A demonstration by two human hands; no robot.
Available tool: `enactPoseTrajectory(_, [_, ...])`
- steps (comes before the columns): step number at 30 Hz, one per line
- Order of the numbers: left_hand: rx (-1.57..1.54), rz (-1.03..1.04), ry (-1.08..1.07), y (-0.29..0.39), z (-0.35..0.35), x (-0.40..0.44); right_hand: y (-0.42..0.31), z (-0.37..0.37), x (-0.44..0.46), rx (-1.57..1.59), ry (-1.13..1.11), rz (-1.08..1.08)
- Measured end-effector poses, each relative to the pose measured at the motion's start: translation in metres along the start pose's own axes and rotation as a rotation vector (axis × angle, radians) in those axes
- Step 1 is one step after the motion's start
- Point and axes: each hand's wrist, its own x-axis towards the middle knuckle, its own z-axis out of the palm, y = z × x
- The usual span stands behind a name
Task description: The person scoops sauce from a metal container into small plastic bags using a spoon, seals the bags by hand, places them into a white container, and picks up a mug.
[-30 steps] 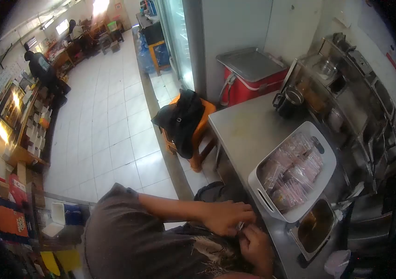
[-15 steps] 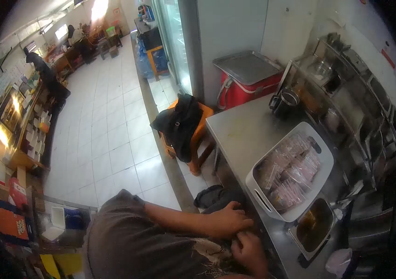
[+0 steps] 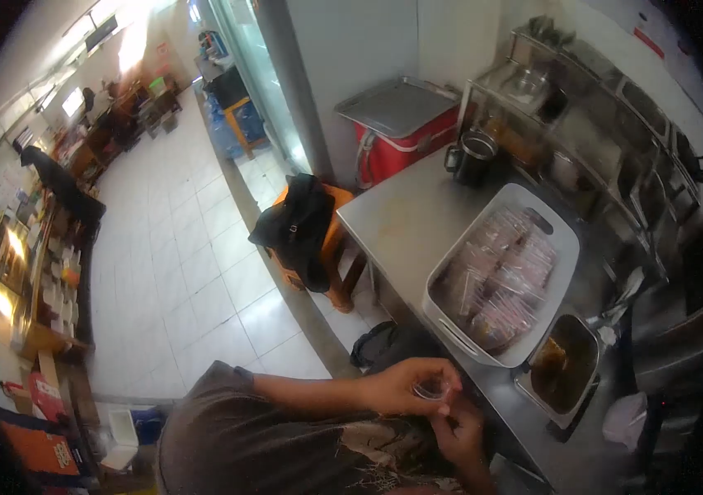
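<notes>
My left hand [image 3: 409,386], reaching in from the left over the raised knee, has its thumb and fingers curled round a small clear, shiny item [image 3: 430,389] that is too blurred to name. Just below it, my right hand [image 3: 460,431] has its fingertips close against the same item; whether it grips it cannot be made out. Both hands are beside the edge of the metal table [image 3: 384,216]. On that table, nearest the hands, stands a white basket [image 3: 442,318] filled with clear-wrapped pinkish packets [image 3: 504,280].
A metal pan of brown liquid [image 3: 564,367] sits beside the basket. Behind are a black mug [image 3: 472,158], a metal rack [image 3: 582,124] and a red cooler [image 3: 405,153] under a tray. A black bag [image 3: 298,227] lies on an orange stool. A person [image 3: 58,177] stands far left.
The view has turned, shifting the basket and stool leftward. My left hand has lifted a little and its fingers now form a ring around the clear item, which shows more plainly.
</notes>
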Motion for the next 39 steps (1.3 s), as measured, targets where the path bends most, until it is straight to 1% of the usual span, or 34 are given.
enactPoseTrajectory(2, [-0.148, -0.111, 0.016, -0.002, -0.004, 0.001, -0.017, -0.012, 0.003, -0.112, -0.020, -0.050])
enactPoseTrajectory(3, [-0.220, -0.160, 0.030, -0.001, -0.005, 0.000, -0.028, -0.020, 0.003, -0.156, 0.029, -0.123])
enactPoseTrajectory(5, [-0.189, -0.067, 0.011, 0.010, -0.004, 0.003, -0.049, -0.043, 0.002, -0.242, 0.122, -0.272])
enactPoseTrajectory(6, [-0.177, -0.025, 0.004, 0.014, -0.002, 0.003, -0.047, -0.061, -0.004, -0.406, 0.224, -0.341])
enactPoseTrajectory(7, [-0.030, 0.009, -0.023, 0.016, -0.001, 0.003, -0.051, -0.075, -0.004, -0.568, 0.328, -0.409])
enactPoseTrajectory(9, [0.268, 0.079, -0.079, 0.019, 0.000, 0.002, -0.066, -0.091, 0.011, -0.799, 0.358, -0.232])
enactPoseTrajectory(10, [0.273, 0.049, -0.104, 0.020, 0.002, 0.000, -0.071, -0.096, 0.019, -0.915, 0.374, -0.143])
enactPoseTrajectory(12, [0.288, -0.005, -0.154, 0.018, 0.009, -0.002, -0.059, -0.099, 0.027, -0.960, 0.204, -0.048])
enactPoseTrajectory(13, [0.356, 0.020, -0.124, 0.007, 0.012, -0.005, -0.052, -0.097, 0.030, -0.980, 0.118, 0.003])
enactPoseTrajectory(16, [0.262, -0.035, -0.105, -0.006, 0.015, -0.010, -0.032, -0.087, 0.027, -1.078, 0.128, 0.043])
enactPoseTrajectory(18, [0.351, -0.107, -0.069, -0.003, 0.012, -0.013, -0.022, -0.089, 0.031, -1.020, 0.183, -0.044])
enactPoseTrajectory(19, [0.377, -0.158, -0.085, -0.002, 0.013, -0.015, -0.025, -0.090, 0.029, -1.003, 0.219, -0.047])
enactPoseTrajectory(20, [0.333, -0.204, -0.097, -0.005, 0.010, -0.016, -0.029, -0.090, 0.034, -0.971, 0.268, -0.156])
enactPoseTrajectory(21, [0.340, -0.236, -0.068, -0.002, 0.011, -0.017, -0.025, -0.094, 0.031, -0.869, 0.272, -0.202])
enactPoseTrajectory(23, [0.307, -0.317, -0.056, 0.003, 0.016, -0.017, -0.038, -0.095, 0.028, -0.806, 0.297, -0.189])
enactPoseTrajectory(25, [0.258, -0.410, -0.024, 0.004, 0.022, -0.008, -0.039, -0.108, 0.021, -0.802, 0.429, -0.246])
enactPoseTrajectory(28, [0.232, -0.439, -0.100, -0.004, 0.033, 0.007, -0.038, -0.130, -0.009, -0.481, 0.624, 0.056])
enactPoseTrajectory(29, [0.205, -0.505, -0.089, -0.001, 0.040, 0.018, -0.035, -0.137, -0.013, -0.392, 0.672, 0.030])
enactPoseTrajectory(31, [-0.073, -0.555, 0.010, -0.014, 0.054, 0.030, -0.028, -0.153, -0.016, -0.216, 0.753, -0.043])
enactPoseTrajectory(33, [-0.324, -0.588, 0.140, -0.017, 0.063, 0.046, -0.011, -0.160, -0.010, -0.291, 0.792, -0.138])
enactPoseTrajectory(36, [-0.513, -0.589, 0.331, -0.032, 0.077, 0.070, -0.002, -0.164, -0.010, -0.348, 0.805, -0.173])
enactPoseTrajectory(39, [-0.508, -0.545, 0.436, -0.036, 0.090, 0.082, -0.004, -0.164, -0.014, -0.376, 0.789, -0.191])
